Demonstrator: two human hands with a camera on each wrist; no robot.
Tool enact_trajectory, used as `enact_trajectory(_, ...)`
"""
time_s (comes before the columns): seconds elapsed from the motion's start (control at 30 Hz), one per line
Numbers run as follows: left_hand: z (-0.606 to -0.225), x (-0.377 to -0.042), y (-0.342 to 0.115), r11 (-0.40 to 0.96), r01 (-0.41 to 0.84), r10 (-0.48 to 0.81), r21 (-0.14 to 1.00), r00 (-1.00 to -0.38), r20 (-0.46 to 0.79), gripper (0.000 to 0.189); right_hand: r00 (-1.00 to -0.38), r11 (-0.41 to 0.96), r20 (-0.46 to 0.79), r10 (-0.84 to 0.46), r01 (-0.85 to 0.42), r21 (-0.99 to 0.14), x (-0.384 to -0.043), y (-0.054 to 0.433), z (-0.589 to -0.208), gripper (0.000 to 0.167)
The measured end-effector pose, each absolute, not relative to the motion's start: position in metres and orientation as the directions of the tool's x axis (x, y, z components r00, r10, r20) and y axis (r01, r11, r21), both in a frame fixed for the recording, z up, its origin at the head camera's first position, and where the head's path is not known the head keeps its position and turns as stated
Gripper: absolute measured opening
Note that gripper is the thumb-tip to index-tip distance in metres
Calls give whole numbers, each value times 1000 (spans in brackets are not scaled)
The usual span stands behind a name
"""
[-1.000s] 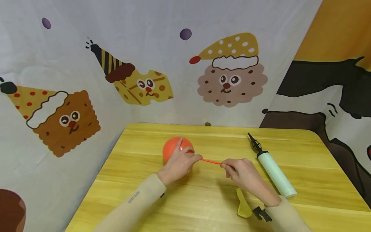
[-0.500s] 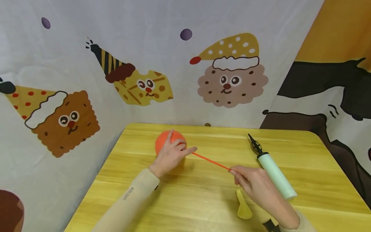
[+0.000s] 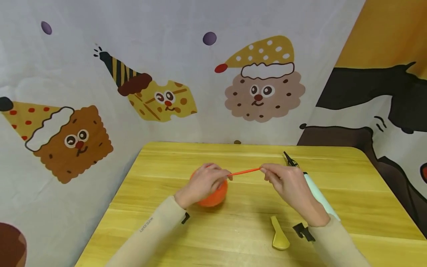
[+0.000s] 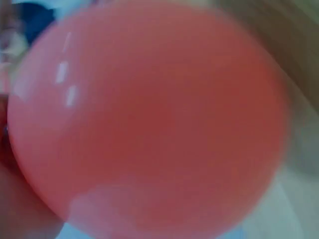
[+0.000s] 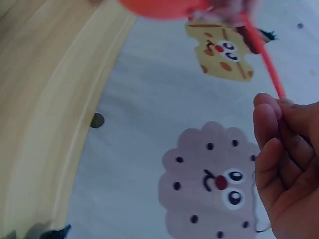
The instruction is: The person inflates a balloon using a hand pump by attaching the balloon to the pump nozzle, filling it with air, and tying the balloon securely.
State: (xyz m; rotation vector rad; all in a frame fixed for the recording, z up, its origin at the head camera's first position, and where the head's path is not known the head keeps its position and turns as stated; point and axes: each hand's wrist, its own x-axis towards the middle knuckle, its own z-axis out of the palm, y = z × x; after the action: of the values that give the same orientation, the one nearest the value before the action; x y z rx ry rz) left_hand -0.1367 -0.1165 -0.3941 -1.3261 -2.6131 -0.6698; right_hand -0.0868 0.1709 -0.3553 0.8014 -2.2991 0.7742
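An inflated orange balloon hangs under my left hand, which covers its upper part in the head view. That hand's thumb and fingers pinch the base of the balloon's neck. My right hand pinches the neck's far end between thumb and fingertips. Between the two hands the neck is stretched into a thin, nearly level strand. In the left wrist view the round balloon fills most of the picture. The right wrist view has the strand running down to my right fingertips.
On the wooden table a flat yellow balloon lies near the right forearm. A pale green hand pump with a black nozzle lies at the right, partly hidden behind my right hand. A cartoon-printed cloth hangs behind the table.
The neck was drawn out longer half a second ago; now it is shorter. My left hand has come right and nearer with the balloon and turned over it. My right hand has risen in view.
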Motion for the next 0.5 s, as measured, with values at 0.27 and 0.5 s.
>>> enact_trajectory(0.27, -382, -139, -112, 111, 232, 788, 966, -613, 56, 26, -695, 718, 643, -322, -622, -312, -124, 162, -369, 5)
enact_trajectory(0.5, -394, -135, -114, -250, -250, 817, 935, -573, 65, 31, -672, 738, 661, -335, -623, -259, -144, 156, -389, 9)
